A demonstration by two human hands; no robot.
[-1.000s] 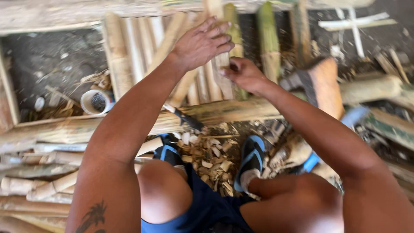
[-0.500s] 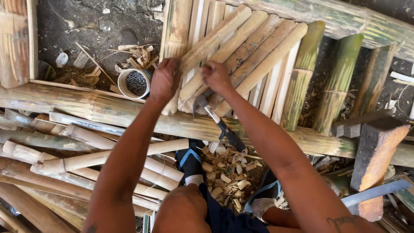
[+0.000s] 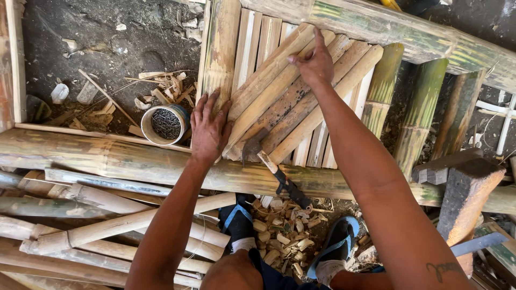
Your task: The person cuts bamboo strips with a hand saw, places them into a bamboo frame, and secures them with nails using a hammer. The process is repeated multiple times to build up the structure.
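I take the hammer as my landmark: it lies unheld across the thick horizontal bamboo pole, head up against the lower ends of the loose slats, handle pointing back toward my feet.

My left hand lies just left of the hammer head, flat and open, fingers spread, palm pressing on the lower end of the diagonal bamboo slats where they meet the vertical pole. It clasps nothing. My right hand is well above the hammer, up the slope of the same slats, fingers loosely bent and the index finger stretched out along one slat's upper end; it pushes or steadies that slat and is not closed around it.

The slats lie loose and slanting over the upright slats of the frame. I judge the step in hand to be sorting or aligning these loose pieces. The next move would call for drawing one slat free or turning it square with the upright ones, while my left palm keeps the lower ends from sliding.

A tin of nails stands left of the hammer, beyond my left hand. Bamboo chips lie below the hammer handle, between my sandalled feet.
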